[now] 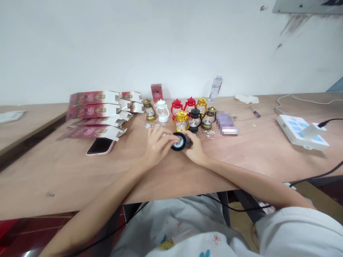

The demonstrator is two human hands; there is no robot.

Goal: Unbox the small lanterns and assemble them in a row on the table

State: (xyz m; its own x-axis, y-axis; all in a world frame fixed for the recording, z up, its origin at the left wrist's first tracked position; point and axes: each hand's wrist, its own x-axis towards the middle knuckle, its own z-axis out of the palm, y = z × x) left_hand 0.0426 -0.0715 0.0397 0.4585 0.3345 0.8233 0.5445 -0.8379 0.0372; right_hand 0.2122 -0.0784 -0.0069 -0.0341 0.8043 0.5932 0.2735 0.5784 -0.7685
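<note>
My right hand [196,149] is wrapped around a small black lantern [183,141], tipped so that its round base faces me. Fingers of my left hand [158,145] are bent together and reach over the pale disc in the base. Any small piece between those fingertips is hidden. Just behind my hands stand several mini lanterns: gold [182,122], black [195,119], bronze [209,117], red [177,108] and white [162,111]. Small metal and clear bits [209,134] lie in front of them, partly covered by my hands.
Several red printed boxes [89,111] with open flaps lie left, beside a phone [100,146]. One box [157,92] stands at the wall near a water bottle [215,88]. Rightward are a blurred-out phone-like item [226,123], tissue [247,99], small screwdriver-like tool [256,113] and power strip [300,130].
</note>
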